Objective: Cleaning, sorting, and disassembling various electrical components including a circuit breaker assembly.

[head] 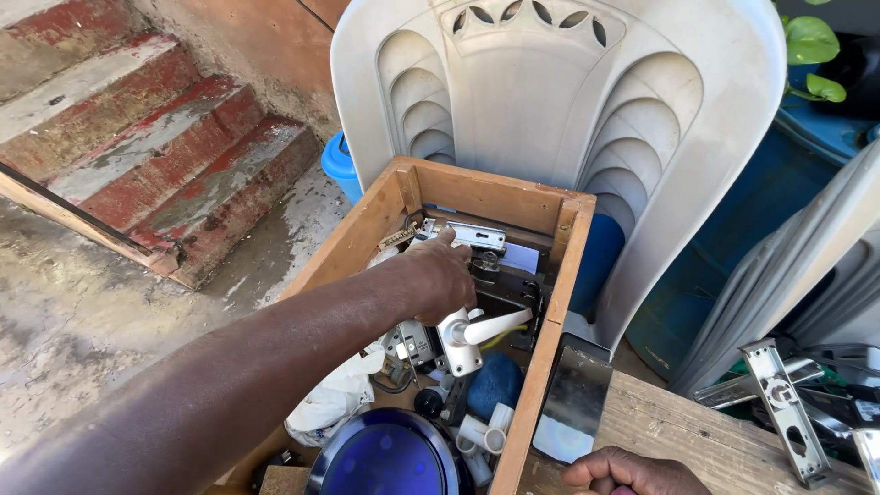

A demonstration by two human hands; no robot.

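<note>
— What sort of place is this looking like?

— An outdoor yard serving as a makeshift repair spot. Worn red-painted concrete steps (156,156) are rising beside a stained cement floor (82,321).

— What is pointing to repair work?

— A wooden box (541,367) is sitting crammed with door-lock parts, metal lock plates (784,403) are lying on a rough plank bench (678,440), and white plastic chairs (559,110) are standing around, possibly at someone's home.

Left hand (440,280) outstretched, right hand (632,472) curled
</note>
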